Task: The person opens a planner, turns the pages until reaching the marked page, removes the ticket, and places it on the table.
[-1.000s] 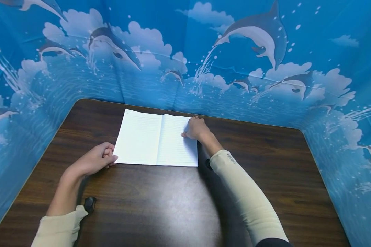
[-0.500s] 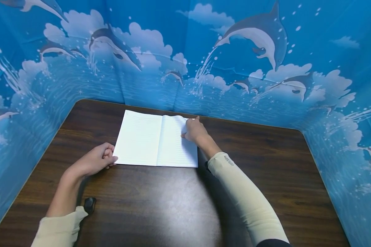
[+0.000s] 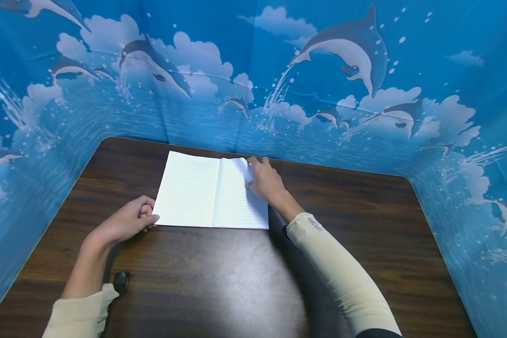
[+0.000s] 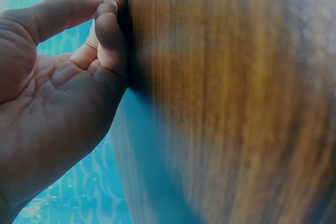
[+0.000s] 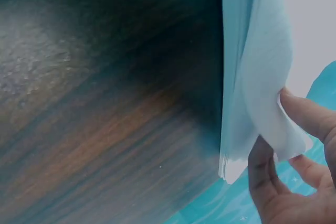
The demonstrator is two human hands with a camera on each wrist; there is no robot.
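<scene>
The notebook (image 3: 203,192) lies open on the brown wooden table (image 3: 219,281), with its far edge close to the table's far rim and its two ruled pages spread on either side of the centre fold. My right hand (image 3: 266,180) is at the far right part of the notebook, partly closed, with the thumb and fingers pinching the right-hand paper. From the right wrist I can see that paper curling up into a soft bend (image 5: 268,61) between my thumb and fingers, above the thin stack of sheets beneath. My left hand (image 3: 128,218) is at the notebook's near left corner, its fingers curled in and the tip of my thumb at that corner; the left wrist view is too dim and close, so I cannot tell whether the paper is actually gripped there. Nearer to me than the notebook, on its left, a small black device (image 3: 121,282) sits against my cream left sleeve (image 3: 80,310), while my cream right sleeve (image 3: 342,272) slants in from the near right. Beyond the notebook and the table hangs a blue cloth (image 3: 236,70) printed with leaping dolphins, white clouds and waves.
</scene>
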